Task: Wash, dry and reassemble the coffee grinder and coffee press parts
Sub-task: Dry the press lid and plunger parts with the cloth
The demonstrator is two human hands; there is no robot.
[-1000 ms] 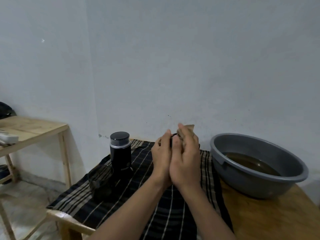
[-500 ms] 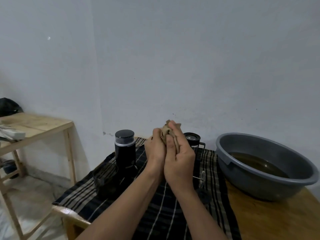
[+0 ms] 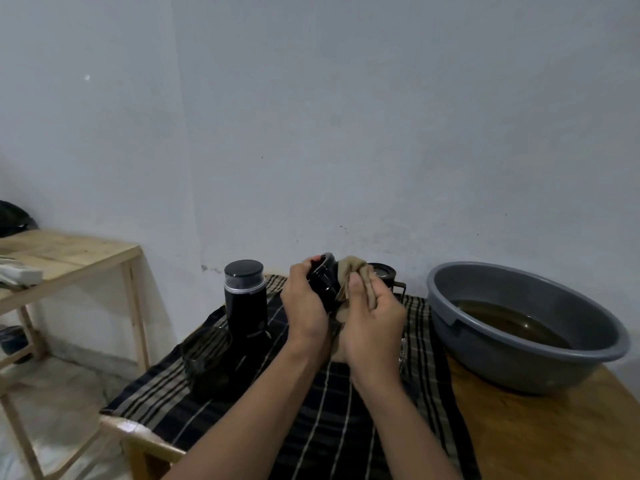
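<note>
My left hand (image 3: 304, 306) grips a small black round part (image 3: 323, 284) above the striped cloth. Against that part my right hand (image 3: 372, 318) holds a bunched tan rag (image 3: 349, 277). The black coffee grinder (image 3: 245, 303) stands upright with its lid on, just left of my hands. In front of it lies a dark glass container (image 3: 207, 355) on the cloth. Behind my right hand a dark round lid with a handle (image 3: 382, 273) pokes out, mostly hidden. A thin metal piece (image 3: 402, 351) shows at my right wrist.
A black striped cloth (image 3: 311, 427) covers the wooden table (image 3: 536, 431). A grey basin (image 3: 519, 323) of brownish water sits at the right. A second wooden table (image 3: 69, 254) stands at the left beside the bare wall.
My hands have drawn slightly apart. The black part now shows in my left hand, and the rag sits on its right side instead of between my pressed palms.
</note>
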